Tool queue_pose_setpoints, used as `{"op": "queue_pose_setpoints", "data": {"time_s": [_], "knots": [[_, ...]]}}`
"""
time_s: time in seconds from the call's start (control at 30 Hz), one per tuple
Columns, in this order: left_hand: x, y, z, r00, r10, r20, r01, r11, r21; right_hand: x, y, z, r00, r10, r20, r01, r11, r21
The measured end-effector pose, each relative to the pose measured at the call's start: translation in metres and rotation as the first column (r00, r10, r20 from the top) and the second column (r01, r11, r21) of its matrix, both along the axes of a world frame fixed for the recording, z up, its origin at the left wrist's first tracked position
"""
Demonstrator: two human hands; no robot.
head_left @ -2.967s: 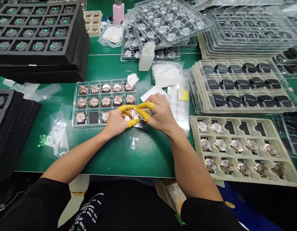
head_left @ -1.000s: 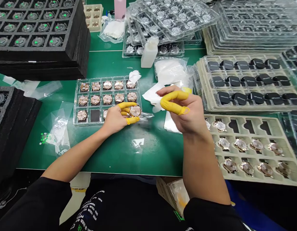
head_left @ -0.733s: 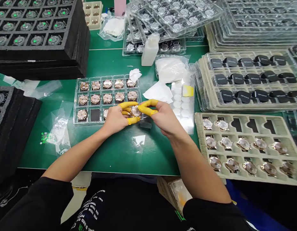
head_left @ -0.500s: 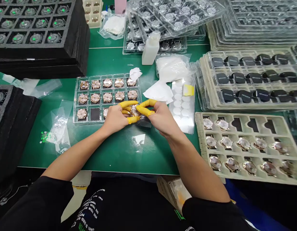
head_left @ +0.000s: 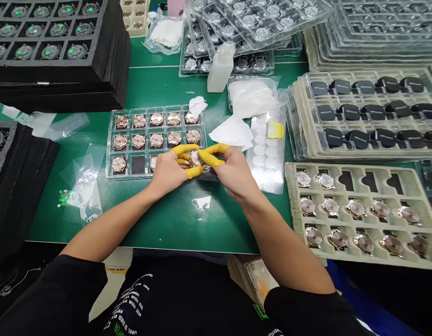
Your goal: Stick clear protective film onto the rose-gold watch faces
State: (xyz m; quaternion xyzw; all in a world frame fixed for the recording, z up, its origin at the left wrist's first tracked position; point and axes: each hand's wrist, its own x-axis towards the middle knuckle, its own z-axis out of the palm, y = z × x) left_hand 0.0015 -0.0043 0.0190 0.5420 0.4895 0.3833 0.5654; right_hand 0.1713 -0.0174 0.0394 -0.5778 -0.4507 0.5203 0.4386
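Observation:
Between my two hands is a rose-gold watch head (head_left: 195, 158) without a strap, its round face turned up. My left hand (head_left: 170, 169), in yellow finger cots, is closed around its left side and lower edge. From the right, my right hand (head_left: 227, 165) pinches the watch head's rim with yellow-covered thumb and forefinger. Behind and left of my hands lies a clear plastic tray (head_left: 108, 158) of similar watch heads. One front pocket shows only its black pad (head_left: 138, 164); my left hand partly hides that row. Crumpled white tissue (head_left: 198, 106) rests on its back right corner.
At right stand a beige tray (head_left: 296, 224) of watch heads and stacked trays (head_left: 300, 135) with black pieces. A white bottle (head_left: 220, 67), a sheet of round stickers (head_left: 267, 161) and white paper (head_left: 232, 133) lie beyond my hands. Black foam trays (head_left: 111, 60) rise at left.
Both hands stay in nearly the same place around the watch head. My right fingertips have shifted slightly on its face and rim. The camera view has moved a little.

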Motion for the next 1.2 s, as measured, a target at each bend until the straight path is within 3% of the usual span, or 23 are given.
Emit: {"op": "queue_pose_setpoints", "data": {"time_s": [0.87, 0.97, 1.03, 1.1, 1.13, 1.2], "knots": [[-0.001, 0.001, -0.006, 1.0, -0.015, 0.007, 0.014, 1.0, 0.013, 0.0, -0.002, -0.008, 0.991, 0.042, 0.125, -0.05, 0.997, 0.057], [0.0, 0.002, -0.007, 1.0, -0.008, -0.004, 0.008, 1.0, 0.029, 0.015, 0.005, 0.0, 0.955, -0.161, 0.25, 0.099, 0.965, 0.244], [0.0, 0.002, -0.007, 1.0, -0.001, -0.014, 0.002, 0.999, 0.04, 0.032, 0.012, 0.006, 0.886, -0.405, 0.226, 0.277, 0.853, 0.442], [0.0, 0.002, -0.007, 1.0, -0.003, -0.018, 0.004, 0.999, 0.048, 0.049, 0.02, 0.007, 0.845, -0.519, 0.125, 0.391, 0.761, 0.517], [0.0, 0.002, -0.007, 1.0, -0.005, -0.019, 0.006, 0.999, 0.052, 0.055, 0.024, 0.005, 0.85, -0.52, 0.083, 0.417, 0.761, 0.496], [0.0, 0.002, -0.007, 1.0, -0.004, -0.022, 0.006, 0.998, 0.057, 0.061, 0.031, -0.002, 0.893, -0.45, 0.028, 0.405, 0.828, 0.389]]}}
